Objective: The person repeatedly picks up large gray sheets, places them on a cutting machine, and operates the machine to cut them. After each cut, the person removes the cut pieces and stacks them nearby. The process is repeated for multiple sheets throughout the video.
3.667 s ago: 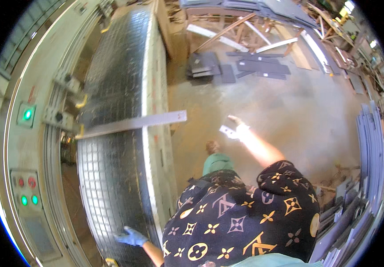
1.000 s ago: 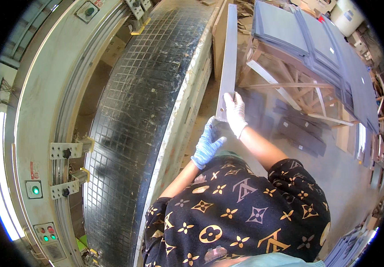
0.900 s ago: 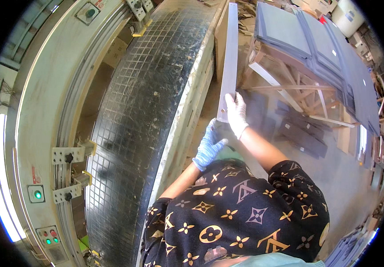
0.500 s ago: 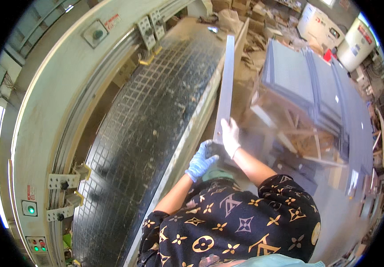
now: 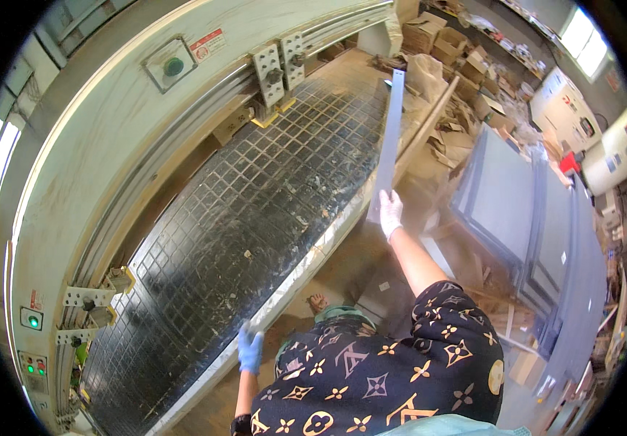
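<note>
A long, narrow grey strip (image 5: 392, 120) stands out ahead of me, its far end near the far end of the black gridded machine bed (image 5: 255, 232). My right hand (image 5: 389, 212), in a white glove, grips its near end. My left hand (image 5: 249, 349), in a blue glove, is down by the pale front edge (image 5: 277, 301) of the bed. Its fingers point up and hold nothing that I can see. Whether they touch the edge, I cannot tell.
Over the bed's left side runs a large pale green machine beam (image 5: 110, 145) with clamps and lit buttons. Stacked grey panels (image 5: 506, 196) stand to the right. Cardboard boxes (image 5: 448, 45) and scraps are heaped at the back, near white cylindrical machines (image 5: 615, 152).
My left hand has let go of the strip's near end and dropped back left to the bed edge. The view has shifted; the right hand keeps its hold on the strip.
</note>
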A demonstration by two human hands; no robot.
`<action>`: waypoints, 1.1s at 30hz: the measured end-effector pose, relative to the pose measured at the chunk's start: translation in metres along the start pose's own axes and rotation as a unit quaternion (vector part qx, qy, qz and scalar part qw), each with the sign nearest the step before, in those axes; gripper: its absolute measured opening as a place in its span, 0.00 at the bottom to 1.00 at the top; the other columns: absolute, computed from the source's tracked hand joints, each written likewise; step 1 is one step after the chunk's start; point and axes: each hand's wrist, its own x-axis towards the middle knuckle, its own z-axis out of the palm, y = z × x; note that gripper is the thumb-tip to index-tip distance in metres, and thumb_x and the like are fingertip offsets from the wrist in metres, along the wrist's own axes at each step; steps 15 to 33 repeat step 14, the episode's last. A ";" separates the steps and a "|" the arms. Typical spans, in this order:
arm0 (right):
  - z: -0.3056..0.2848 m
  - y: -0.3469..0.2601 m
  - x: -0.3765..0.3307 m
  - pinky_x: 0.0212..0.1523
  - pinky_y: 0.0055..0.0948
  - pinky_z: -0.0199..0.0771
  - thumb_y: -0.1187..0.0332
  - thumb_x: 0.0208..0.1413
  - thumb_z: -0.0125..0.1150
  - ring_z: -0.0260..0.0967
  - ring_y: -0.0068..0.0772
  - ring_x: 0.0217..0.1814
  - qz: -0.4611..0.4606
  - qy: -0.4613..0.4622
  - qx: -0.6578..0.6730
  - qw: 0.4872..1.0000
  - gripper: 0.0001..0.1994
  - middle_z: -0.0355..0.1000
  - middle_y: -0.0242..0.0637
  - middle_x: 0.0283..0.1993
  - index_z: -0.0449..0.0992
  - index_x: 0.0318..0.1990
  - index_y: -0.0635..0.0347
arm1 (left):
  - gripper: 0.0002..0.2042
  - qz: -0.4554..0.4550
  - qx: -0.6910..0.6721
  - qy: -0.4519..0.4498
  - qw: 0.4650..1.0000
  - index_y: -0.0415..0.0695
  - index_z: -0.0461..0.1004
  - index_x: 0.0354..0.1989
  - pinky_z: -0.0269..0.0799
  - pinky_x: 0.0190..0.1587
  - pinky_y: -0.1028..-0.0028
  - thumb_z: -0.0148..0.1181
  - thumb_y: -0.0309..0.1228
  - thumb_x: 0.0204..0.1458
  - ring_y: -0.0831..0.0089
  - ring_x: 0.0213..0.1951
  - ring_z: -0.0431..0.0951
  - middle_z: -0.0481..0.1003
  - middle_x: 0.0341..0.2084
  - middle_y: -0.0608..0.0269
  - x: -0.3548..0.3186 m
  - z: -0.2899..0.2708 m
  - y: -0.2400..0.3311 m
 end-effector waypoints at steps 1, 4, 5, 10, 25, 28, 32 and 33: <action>0.004 0.000 0.015 0.39 0.27 0.67 0.64 0.54 0.53 0.67 0.27 0.34 0.000 0.000 -0.034 0.999 0.13 0.73 0.36 0.34 0.73 0.42 0.63 | 0.27 -0.046 -0.011 0.050 0.998 0.39 0.56 0.60 0.56 0.58 0.71 0.55 0.24 0.50 0.67 0.57 0.62 0.63 0.55 0.54 -0.013 -0.009 -0.016; 0.014 0.000 0.067 0.44 0.37 0.65 0.61 0.53 0.52 0.69 0.46 0.40 -0.123 0.044 -0.122 0.984 0.15 0.72 0.50 0.38 0.71 0.39 0.65 | 0.27 -0.099 -0.062 0.117 0.986 0.40 0.55 0.60 0.61 0.55 0.71 0.54 0.19 0.49 0.67 0.54 0.65 0.64 0.53 0.52 -0.051 -0.031 -0.074; 0.012 -0.007 0.088 0.44 0.38 0.65 0.61 0.53 0.53 0.69 0.46 0.41 -0.114 0.031 -0.168 0.979 0.15 0.72 0.51 0.39 0.71 0.39 0.66 | 0.27 -0.125 -0.066 0.144 0.979 0.41 0.55 0.59 0.62 0.54 0.71 0.54 0.19 0.49 0.66 0.53 0.66 0.65 0.52 0.50 -0.066 -0.031 -0.085; -0.004 -0.021 0.166 0.50 0.32 0.64 0.61 0.56 0.53 0.66 0.36 0.47 -0.113 0.113 -0.164 0.973 0.24 0.68 0.43 0.50 0.61 0.56 0.65 | 0.27 -0.203 -0.081 0.172 0.961 0.42 0.56 0.58 0.64 0.51 0.69 0.56 0.20 0.48 0.65 0.50 0.67 0.66 0.51 0.49 -0.114 -0.026 -0.145; 0.003 -0.004 0.092 0.47 0.33 0.65 0.64 0.56 0.50 0.67 0.35 0.42 -0.096 0.087 -0.195 0.972 0.15 0.71 0.41 0.40 0.68 0.48 0.63 | 0.29 -0.345 -0.094 0.159 0.920 0.48 0.55 0.59 0.62 0.53 0.70 0.59 0.24 0.49 0.66 0.52 0.65 0.64 0.54 0.53 -0.138 -0.009 -0.163; 0.003 -0.004 0.092 0.47 0.33 0.65 0.64 0.56 0.50 0.67 0.35 0.42 -0.096 0.087 -0.195 0.972 0.15 0.71 0.41 0.40 0.68 0.48 0.63 | 0.29 -0.345 -0.094 0.159 0.920 0.48 0.55 0.59 0.62 0.53 0.70 0.59 0.24 0.49 0.66 0.52 0.65 0.64 0.54 0.53 -0.138 -0.009 -0.163; 0.003 -0.004 0.092 0.47 0.33 0.65 0.64 0.56 0.50 0.67 0.35 0.42 -0.096 0.087 -0.195 0.972 0.15 0.71 0.41 0.40 0.68 0.48 0.63 | 0.29 -0.345 -0.094 0.159 0.920 0.48 0.55 0.59 0.62 0.53 0.70 0.59 0.24 0.49 0.66 0.52 0.65 0.64 0.54 0.53 -0.138 -0.009 -0.163; 0.003 -0.004 0.092 0.47 0.33 0.65 0.64 0.56 0.50 0.67 0.35 0.42 -0.096 0.087 -0.195 0.972 0.15 0.71 0.41 0.40 0.68 0.48 0.63 | 0.29 -0.345 -0.094 0.159 0.920 0.48 0.55 0.59 0.62 0.53 0.70 0.59 0.24 0.49 0.66 0.52 0.65 0.64 0.54 0.53 -0.138 -0.009 -0.163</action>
